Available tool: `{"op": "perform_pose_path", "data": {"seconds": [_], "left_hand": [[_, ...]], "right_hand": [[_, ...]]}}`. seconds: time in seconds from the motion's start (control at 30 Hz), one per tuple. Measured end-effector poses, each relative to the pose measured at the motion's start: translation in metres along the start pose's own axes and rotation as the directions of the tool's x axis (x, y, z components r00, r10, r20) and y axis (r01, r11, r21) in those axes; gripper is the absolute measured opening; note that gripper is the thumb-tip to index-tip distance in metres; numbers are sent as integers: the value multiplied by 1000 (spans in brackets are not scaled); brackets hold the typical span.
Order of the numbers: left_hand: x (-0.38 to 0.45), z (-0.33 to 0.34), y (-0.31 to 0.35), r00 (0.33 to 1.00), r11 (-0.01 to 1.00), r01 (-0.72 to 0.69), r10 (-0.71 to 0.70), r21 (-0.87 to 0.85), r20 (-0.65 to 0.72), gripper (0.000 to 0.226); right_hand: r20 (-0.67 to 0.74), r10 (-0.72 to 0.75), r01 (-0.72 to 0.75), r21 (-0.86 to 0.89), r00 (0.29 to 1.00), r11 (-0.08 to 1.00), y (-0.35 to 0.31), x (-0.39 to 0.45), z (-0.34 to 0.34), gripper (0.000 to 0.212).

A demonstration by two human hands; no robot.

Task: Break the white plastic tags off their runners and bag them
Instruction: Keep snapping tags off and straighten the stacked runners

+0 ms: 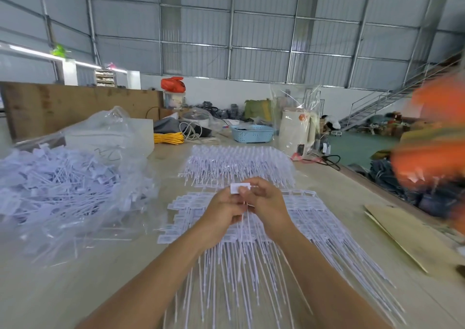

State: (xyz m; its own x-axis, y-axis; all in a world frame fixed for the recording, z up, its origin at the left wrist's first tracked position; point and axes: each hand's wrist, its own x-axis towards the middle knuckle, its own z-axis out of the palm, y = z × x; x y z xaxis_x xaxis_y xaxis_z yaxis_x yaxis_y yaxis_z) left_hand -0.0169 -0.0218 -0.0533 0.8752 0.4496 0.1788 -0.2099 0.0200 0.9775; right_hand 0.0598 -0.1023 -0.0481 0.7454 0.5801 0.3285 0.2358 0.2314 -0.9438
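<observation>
Both hands meet over the table (327, 185) middle. Left hand (221, 209) and right hand (264, 204) pinch one tag (240, 187), its flat head sticking up above the fingers. Runner stacks (302, 218) lie under the hands, another stack (239, 165) behind. Open bag (63, 185) of loose tags at left edge. Cardboard (407, 238) near right edge. Orange blur (432, 137) at right, unreadable.

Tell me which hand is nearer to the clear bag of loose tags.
Left. The left hand is on the side of the clear bag of loose tags, with bare table between them. The right hand lies beyond it, farther from the bag. Both hold one white tag.
</observation>
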Motion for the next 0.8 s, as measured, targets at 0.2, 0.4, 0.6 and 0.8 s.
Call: {"op": "perform_pose_path", "data": {"seconds": [0.2, 0.4, 0.6, 0.8], "left_hand": [[-6, 10, -4, 999, 996, 29, -25, -90, 45, 33], [-11, 3, 46, 840, 902, -432, 394, -20, -373, 27], [-37, -115, 115, 221, 796, -347, 583, 496, -782, 26], [-43, -207, 79, 483, 597, 523, 381, 609, -789, 28]], "right_hand": [[-197, -143, 151, 30, 970, 988, -11, 2, -3, 22], [-135, -104, 133, 229, 985, 964, -9, 6, -14, 38], [-227, 33, 21, 234, 973, 972, 8, 11, -19, 15], [-199, 17, 13, 152, 980, 988, 7, 9, -13, 7]]}}
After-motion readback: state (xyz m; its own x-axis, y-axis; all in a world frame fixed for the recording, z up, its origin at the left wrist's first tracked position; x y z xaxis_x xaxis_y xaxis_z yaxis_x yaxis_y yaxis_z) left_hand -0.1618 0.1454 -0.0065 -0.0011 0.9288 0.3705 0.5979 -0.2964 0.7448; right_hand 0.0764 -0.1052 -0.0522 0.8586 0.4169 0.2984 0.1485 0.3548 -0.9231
